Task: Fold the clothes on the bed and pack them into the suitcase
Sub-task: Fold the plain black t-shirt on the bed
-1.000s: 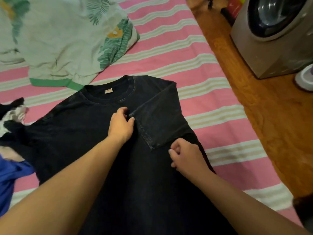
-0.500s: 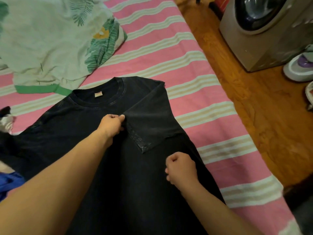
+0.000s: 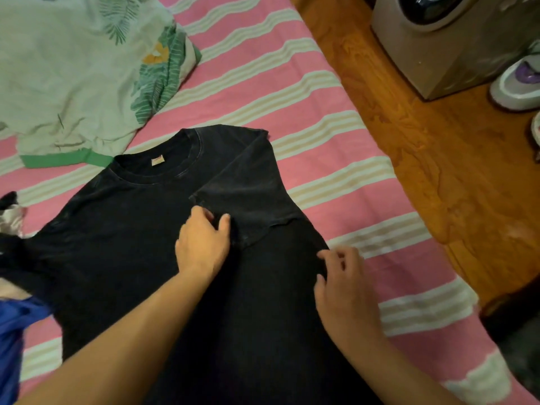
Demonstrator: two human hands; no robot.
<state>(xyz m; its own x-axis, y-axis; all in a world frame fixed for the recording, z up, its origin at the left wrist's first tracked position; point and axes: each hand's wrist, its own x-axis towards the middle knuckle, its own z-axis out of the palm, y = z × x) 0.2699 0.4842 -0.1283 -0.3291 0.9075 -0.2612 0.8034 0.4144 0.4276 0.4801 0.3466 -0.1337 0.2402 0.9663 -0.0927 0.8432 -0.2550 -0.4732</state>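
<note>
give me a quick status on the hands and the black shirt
Left hand flat on black t-shirt by folded-in sleeve. Right hand loosely curled at shirt's right edge, grip unclear. Suitcase not in view.

The black T-shirt [image 3: 140, 229] is matt, faded cloth. The bedsheet [image 3: 292, 83] is striped woven fabric. The pale leaf-print garment [image 3: 73, 68] looks like soft, creased cloth. The floor [image 3: 438, 171] is glossy varnished wood.
</note>
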